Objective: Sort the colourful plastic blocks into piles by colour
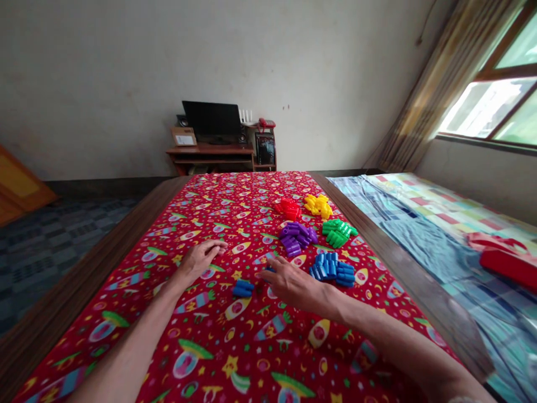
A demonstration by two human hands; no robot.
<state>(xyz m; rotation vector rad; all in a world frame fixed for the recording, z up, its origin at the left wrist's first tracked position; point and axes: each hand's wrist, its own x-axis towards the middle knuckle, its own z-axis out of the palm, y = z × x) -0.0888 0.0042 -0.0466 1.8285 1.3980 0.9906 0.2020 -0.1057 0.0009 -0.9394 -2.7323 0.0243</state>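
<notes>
Small blue plastic tube [271, 269] shows at the fingertips of my right hand [291, 282], which is closed on it, palm down, low over the cloth; the fingers hide part of it. Just left of that hand, a few blue tubes [242, 288] lie side by side on the cloth. My left hand [201, 259] rests farther left, fingers loosely bent and thumb a little apart, with nothing visible in it. Right of my right hand is a pile of blue tubes [331, 269].
Beyond lie piles of purple tubes [297, 238], green tubes [339, 233], red tubes [288, 209] and yellow tubes [318, 206]. A red patterned cloth [235, 347] covers the wooden table [403, 280]. A bed [423, 224] stands at right, a computer desk [213, 150] behind.
</notes>
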